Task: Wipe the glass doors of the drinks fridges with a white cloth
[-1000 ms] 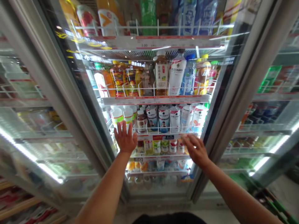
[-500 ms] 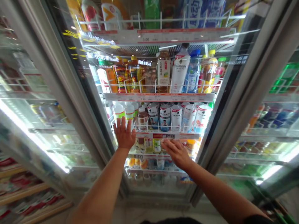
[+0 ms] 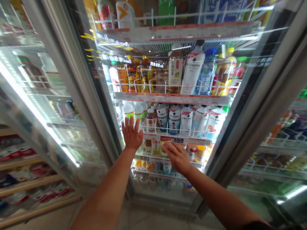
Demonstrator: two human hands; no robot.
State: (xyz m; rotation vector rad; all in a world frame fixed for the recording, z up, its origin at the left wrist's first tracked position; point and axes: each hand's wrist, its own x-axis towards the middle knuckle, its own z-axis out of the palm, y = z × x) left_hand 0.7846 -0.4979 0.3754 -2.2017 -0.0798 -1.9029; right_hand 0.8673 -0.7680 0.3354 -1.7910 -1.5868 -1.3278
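My left hand (image 3: 132, 134) is spread flat with its fingers pointing up, in front of the glass door of a drinks fridge. It holds nothing and partly covers the clear bottles with green labels (image 3: 138, 112). My right hand (image 3: 177, 156) is stretched out lower and to the right, fingers extended leftward and close together, with nothing in it. It is just below a price strip (image 3: 196, 141). Whether either palm touches the glass, I cannot tell. Between and above the hands stand a brown bottle (image 3: 151, 120) and several white-labelled bottles (image 3: 174, 119).
Upper shelves hold more drinks, among them a tall white bottle (image 3: 193, 70) and a blue bottle (image 3: 207, 72). Metal door frames (image 3: 72, 80) run down both sides. Wooden shelves with packets (image 3: 26, 188) stand at the lower left, above a tiled floor (image 3: 153, 218).
The view has turned slightly left, so the fridge appears further right. My right hand has shifted left across the lower shelf. Both hands stay open in front of the door.
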